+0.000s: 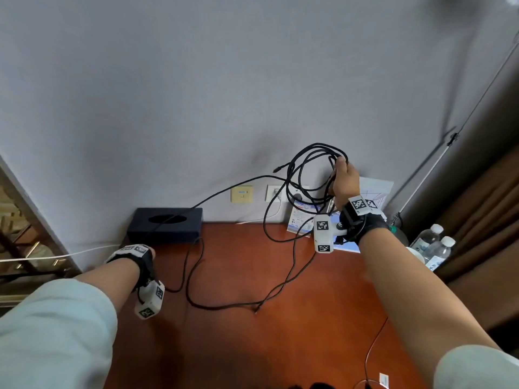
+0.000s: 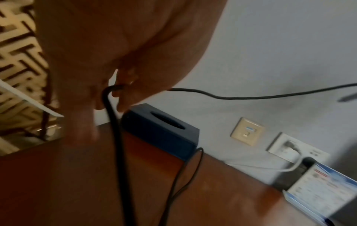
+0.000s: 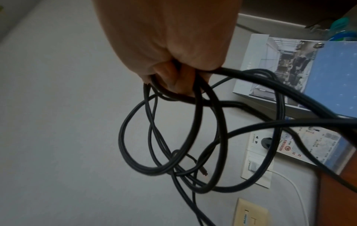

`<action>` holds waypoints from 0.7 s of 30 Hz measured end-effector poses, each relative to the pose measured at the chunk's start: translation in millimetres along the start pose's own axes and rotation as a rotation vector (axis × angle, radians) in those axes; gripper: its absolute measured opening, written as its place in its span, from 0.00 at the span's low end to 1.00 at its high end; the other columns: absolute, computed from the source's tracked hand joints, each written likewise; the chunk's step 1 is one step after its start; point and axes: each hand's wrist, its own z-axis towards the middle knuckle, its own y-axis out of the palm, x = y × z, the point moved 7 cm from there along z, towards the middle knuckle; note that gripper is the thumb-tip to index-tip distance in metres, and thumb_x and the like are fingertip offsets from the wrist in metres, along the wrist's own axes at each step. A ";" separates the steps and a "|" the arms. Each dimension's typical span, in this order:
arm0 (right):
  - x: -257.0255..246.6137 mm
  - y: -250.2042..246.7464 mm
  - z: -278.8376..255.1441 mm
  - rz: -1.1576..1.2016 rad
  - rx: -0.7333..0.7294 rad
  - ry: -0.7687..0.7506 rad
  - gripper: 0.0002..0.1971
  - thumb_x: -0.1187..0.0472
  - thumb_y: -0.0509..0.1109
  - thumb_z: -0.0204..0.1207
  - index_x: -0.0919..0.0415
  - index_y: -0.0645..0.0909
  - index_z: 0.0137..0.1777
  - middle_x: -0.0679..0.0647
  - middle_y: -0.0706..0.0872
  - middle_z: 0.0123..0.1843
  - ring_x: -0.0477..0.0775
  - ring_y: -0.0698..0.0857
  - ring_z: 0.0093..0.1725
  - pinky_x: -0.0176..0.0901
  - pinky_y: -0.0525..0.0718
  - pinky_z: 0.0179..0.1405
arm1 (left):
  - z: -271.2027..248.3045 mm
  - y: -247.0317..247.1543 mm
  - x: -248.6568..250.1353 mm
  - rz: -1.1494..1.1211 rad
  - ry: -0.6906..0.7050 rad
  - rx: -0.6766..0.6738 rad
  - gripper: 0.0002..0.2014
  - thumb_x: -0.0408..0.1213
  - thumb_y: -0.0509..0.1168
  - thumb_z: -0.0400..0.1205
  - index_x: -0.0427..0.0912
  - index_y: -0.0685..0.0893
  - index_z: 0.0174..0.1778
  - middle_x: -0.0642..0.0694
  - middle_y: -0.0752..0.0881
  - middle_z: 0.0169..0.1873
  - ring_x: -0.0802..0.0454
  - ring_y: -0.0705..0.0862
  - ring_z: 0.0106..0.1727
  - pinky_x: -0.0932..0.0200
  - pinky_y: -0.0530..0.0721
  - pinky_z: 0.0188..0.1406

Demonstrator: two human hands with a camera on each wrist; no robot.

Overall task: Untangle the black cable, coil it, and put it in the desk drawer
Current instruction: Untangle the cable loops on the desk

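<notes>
My right hand is raised in front of the wall and grips a bundle of loose loops of the black cable; in the right wrist view the fingers curl round several strands of the cable, and a plug end hangs among the loops. One strand runs left across the wall to my left hand, low over the desk's left side. In the left wrist view that hand pinches the cable. More cable trails in slack curves over the wooden desk.
A black tissue box sits against the wall at the desk's back left. Wall sockets hold a white charger lead. Leaflets lean at the back right, water bottles stand at the right edge, and a thin cable lies near the front right.
</notes>
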 end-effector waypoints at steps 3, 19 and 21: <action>-16.3 14.5 -10.0 0.080 -0.138 -0.062 0.20 0.52 0.56 0.86 0.58 0.68 0.32 0.54 0.70 0.25 0.49 0.68 0.20 0.38 0.68 0.22 | 1.0 -6.8 20.1 -0.285 0.019 0.202 0.35 0.43 0.73 0.73 0.35 0.70 0.75 0.37 0.72 0.75 0.39 0.73 0.74 0.49 0.74 0.71; -69.6 67.2 -59.2 0.210 -0.647 -0.092 0.18 0.54 0.56 0.87 0.56 0.65 0.34 0.48 0.65 0.27 0.44 0.65 0.21 0.35 0.60 0.17 | -110.8 -96.5 228.5 -0.447 1.165 0.577 0.30 0.20 0.60 0.80 0.43 0.70 0.78 0.46 0.73 0.74 0.49 0.71 0.74 0.62 0.68 0.75; -72.1 66.1 -60.8 0.217 -0.654 -0.092 0.18 0.54 0.56 0.87 0.56 0.65 0.34 0.46 0.65 0.25 0.45 0.64 0.21 0.35 0.60 0.17 | -119.2 -96.9 232.3 -0.502 1.215 0.542 0.24 0.17 0.58 0.79 0.38 0.79 0.70 0.48 0.80 0.67 0.53 0.78 0.66 0.72 0.73 0.66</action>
